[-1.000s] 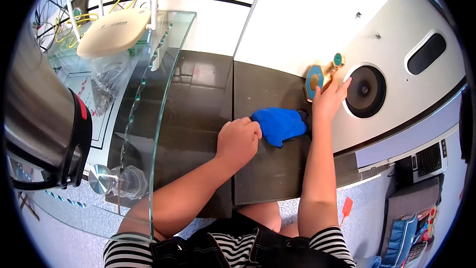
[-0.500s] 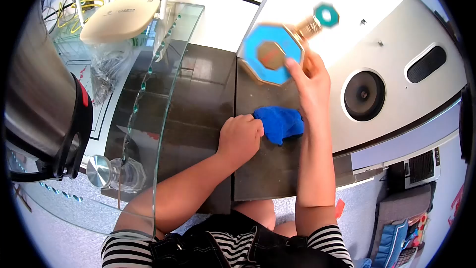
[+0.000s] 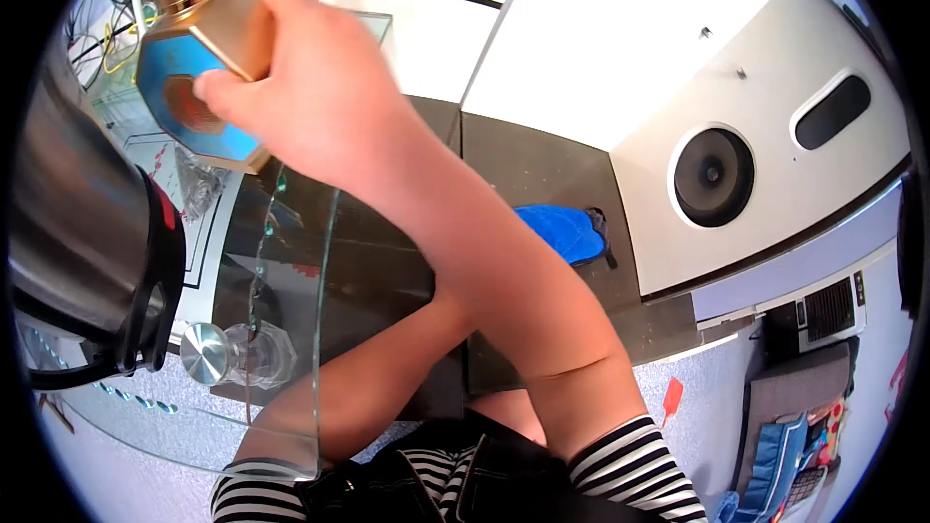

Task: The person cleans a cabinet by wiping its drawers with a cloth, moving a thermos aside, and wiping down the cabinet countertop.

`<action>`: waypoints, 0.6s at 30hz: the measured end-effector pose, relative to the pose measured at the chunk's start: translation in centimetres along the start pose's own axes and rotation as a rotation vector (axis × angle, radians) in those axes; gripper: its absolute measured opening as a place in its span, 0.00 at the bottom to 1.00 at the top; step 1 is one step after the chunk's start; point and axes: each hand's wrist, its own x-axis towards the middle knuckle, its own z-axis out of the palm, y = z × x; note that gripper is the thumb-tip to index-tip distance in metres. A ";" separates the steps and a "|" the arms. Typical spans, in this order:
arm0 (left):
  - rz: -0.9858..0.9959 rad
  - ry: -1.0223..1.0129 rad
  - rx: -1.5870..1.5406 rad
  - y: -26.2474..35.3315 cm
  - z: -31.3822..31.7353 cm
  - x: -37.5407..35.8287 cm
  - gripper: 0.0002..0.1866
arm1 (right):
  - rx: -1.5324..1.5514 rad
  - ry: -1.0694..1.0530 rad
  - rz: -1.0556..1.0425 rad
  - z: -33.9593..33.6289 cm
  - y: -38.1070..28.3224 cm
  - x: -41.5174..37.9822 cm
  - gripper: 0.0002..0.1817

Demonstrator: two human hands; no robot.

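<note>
My right hand [image 3: 315,87] is wrapped round an octagonal gold bottle [image 3: 174,53] with a blue face, its neck pointing up. The hand holds it high at the upper left, over the glass shelf [image 3: 334,223] and in front of the router's aerials. Across the view lies my right forearm, crossing over my left arm [image 3: 387,344]. Behind it my left hand is hidden, so its fingers do not show. A crumpled blue cloth [image 3: 567,230] with a dark edge rests on the dark tabletop [image 3: 542,160], partly covered by the right forearm.
A large steel kettle [image 3: 82,223] stands at the left. On the shelf are a glass jar with a metal lid [image 3: 205,353] and a clear plastic bag [image 3: 201,179]. A white speaker panel [image 3: 775,194] stands at the right. Cables hang at the upper left.
My right hand has carried the bottle from the upper middle leftward to the glass shelf. My left hand, beside the blue cloth before, is now behind the right forearm.
</note>
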 end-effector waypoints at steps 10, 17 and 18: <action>-0.149 0.166 0.184 1.9 -2.8 2.1 0.07 | -0.879 0.082 0.045 -11.5 10.4 -18.1 0.33; -0.039 0.123 0.256 1.3 -3.6 2.6 0.13 | -0.959 -0.119 0.155 -15.1 12.2 -28.2 0.26; -0.030 0.112 0.268 1.4 -3.7 2.4 0.13 | -0.936 -0.150 0.187 -15.5 11.3 -29.4 0.26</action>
